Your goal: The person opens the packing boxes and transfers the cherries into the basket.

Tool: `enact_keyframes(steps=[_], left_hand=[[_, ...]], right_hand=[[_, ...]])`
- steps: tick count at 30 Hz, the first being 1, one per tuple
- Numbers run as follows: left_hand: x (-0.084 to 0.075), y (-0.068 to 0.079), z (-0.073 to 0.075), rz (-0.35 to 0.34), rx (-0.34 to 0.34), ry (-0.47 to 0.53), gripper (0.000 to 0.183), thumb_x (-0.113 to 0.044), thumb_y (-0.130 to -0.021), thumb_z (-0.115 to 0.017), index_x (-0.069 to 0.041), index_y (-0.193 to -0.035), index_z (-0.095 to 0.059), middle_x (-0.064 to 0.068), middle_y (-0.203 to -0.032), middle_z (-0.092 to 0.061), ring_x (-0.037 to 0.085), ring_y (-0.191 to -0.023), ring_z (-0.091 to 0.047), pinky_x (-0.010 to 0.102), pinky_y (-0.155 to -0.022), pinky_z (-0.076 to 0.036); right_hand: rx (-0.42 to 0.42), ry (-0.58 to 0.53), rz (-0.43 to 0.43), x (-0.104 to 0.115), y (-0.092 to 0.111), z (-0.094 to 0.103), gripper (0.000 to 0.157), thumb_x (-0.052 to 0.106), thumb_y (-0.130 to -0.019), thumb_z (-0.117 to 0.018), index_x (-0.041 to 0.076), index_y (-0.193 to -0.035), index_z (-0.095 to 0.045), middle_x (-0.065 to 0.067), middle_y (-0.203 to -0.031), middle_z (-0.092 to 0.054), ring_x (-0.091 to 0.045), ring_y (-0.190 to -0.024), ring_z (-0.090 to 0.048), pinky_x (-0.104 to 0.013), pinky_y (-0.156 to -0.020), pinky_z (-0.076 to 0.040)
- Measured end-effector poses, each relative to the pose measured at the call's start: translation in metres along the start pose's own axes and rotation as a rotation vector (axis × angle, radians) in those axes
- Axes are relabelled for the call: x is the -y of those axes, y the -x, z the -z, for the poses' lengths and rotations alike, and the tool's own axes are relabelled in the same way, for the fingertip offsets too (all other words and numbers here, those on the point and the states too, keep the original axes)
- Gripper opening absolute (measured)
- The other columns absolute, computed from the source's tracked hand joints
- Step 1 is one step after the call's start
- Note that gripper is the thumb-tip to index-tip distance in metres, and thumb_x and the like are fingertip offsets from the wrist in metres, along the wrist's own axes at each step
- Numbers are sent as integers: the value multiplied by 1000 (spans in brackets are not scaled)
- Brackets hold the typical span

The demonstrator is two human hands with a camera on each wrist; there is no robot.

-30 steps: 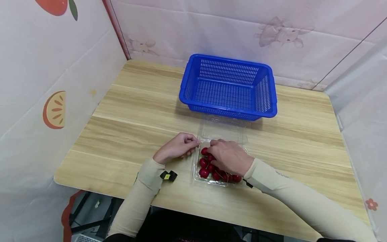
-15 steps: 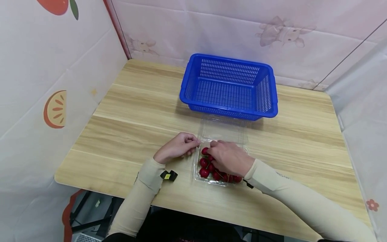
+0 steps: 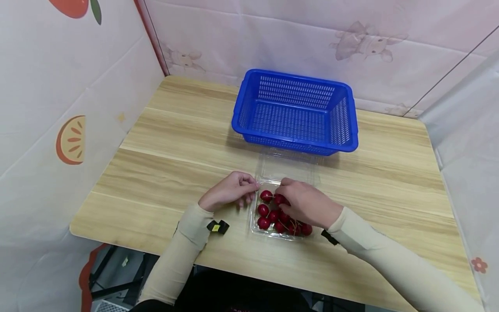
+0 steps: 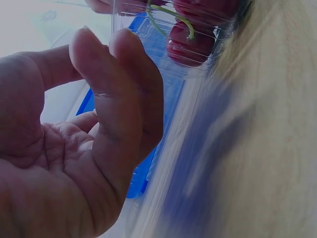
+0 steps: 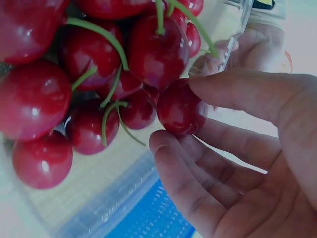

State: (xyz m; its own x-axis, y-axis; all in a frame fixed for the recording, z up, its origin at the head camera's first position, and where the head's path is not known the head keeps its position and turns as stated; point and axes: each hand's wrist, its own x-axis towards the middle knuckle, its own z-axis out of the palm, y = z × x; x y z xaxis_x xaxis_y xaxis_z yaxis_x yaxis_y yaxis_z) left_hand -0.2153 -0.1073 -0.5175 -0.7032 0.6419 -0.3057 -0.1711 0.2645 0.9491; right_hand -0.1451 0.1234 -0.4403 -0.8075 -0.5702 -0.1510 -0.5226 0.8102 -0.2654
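Observation:
A clear plastic clamshell box full of red cherries with green stems sits in front of me, its lid folded back. At the box's left far corner, the thumb and fingertips of my left hand pinch the rim. My right hand reaches over the box from the right. Its thumb and fingers grip one cherry in the right wrist view, beside the heap of other cherries. From the head, that hand hides the right far part of the box.
Behind the lid stands a blue perforated plastic basket on the wooden table. Printed fabric walls border the table at the back and both sides. Dark straps with small devices are on the wrists.
My right hand has shifted a little to the right, uncovering cherries in the far left part of the box. My left hand stays at the box's corner.

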Motion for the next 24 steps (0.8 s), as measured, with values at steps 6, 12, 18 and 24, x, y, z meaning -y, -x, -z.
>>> enact_keyframes(steps=[6, 12, 18, 24], left_hand=[[0, 0, 0, 16, -5, 15, 21, -21, -103, -62, -1, -100, -67, 1, -74, -67, 13, -57, -57, 21, -47, -51], [1, 0, 1, 12, -10, -15, 23, -22, -103, -62, 1, -101, -68, 2, -73, -66, 14, -58, -57, 23, -46, -50], [0, 0, 1, 10, -37, -47, 23, -22, -103, -63, -1, -102, -70, 3, -76, -65, 15, -63, -58, 24, -53, -53], [-2, 2, 0, -3, -115, -75, 22, -22, -98, -71, -3, -108, -70, 7, -89, -71, 18, -71, -67, 28, -64, -60]], right_hand=[[-49, -23, 2, -5, 9, 11, 14, 11, -90, -76, 5, -104, -74, -6, -97, -70, -8, -75, -62, -23, -69, -61], [-128, -22, 5, -12, 19, 32, 17, 9, -87, -79, 5, -103, -74, -5, -97, -70, -13, -83, -67, -29, -76, -64], [-212, 8, 2, -21, 27, 59, 16, 9, -90, -77, 3, -105, -76, -7, -97, -72, -18, -88, -67, -33, -77, -64], [-252, -6, -22, -31, 29, 69, 14, 8, -90, -76, 5, -105, -77, -6, -94, -74, -20, -89, -69, -38, -80, -64]])
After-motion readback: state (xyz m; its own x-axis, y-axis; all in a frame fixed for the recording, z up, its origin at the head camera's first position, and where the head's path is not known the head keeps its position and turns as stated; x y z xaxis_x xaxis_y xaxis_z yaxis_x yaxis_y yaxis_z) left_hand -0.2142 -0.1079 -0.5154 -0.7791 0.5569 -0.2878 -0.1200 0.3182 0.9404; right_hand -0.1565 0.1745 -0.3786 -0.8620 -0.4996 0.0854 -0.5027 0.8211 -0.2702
